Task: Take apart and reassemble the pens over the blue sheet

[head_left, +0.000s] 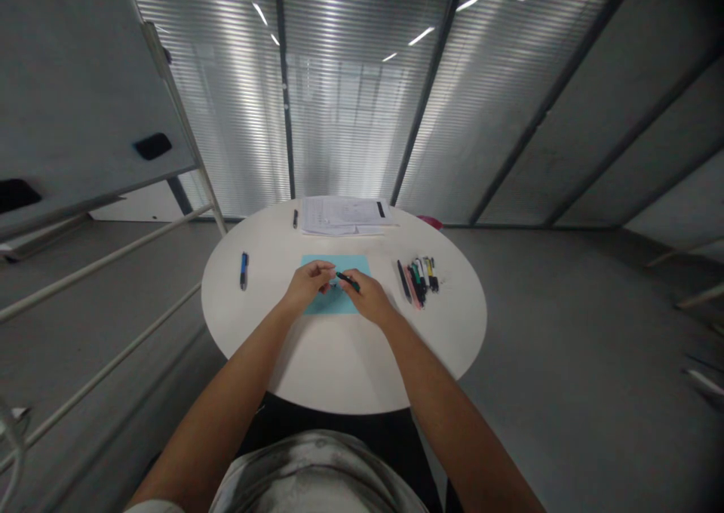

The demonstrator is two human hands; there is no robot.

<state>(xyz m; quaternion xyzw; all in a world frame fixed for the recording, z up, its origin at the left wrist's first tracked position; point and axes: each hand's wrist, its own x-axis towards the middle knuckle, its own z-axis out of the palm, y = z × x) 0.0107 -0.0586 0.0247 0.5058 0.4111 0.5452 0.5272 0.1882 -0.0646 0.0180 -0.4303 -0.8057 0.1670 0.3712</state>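
Note:
Over a light-blue sheet (333,307) on the round white table, my two hands meet. My right hand (365,296) is closed around a dark pen (347,280), its end pointing toward the left hand. My left hand (311,281) is closed in a pinch at that end of the pen; whatever its fingertips hold is too small to make out. Right of the sheet lies a group of pens and markers (420,280) in black, pink, green, white and yellow. A blue pen (243,270) rests alone on the left side.
A stack of printed papers (342,216) lies at the far edge of the white table (333,377), with a dark pen (295,219) beside it. To the left stands a whiteboard on a white frame (195,128). Behind the table is a blinds-covered glass wall (345,105).

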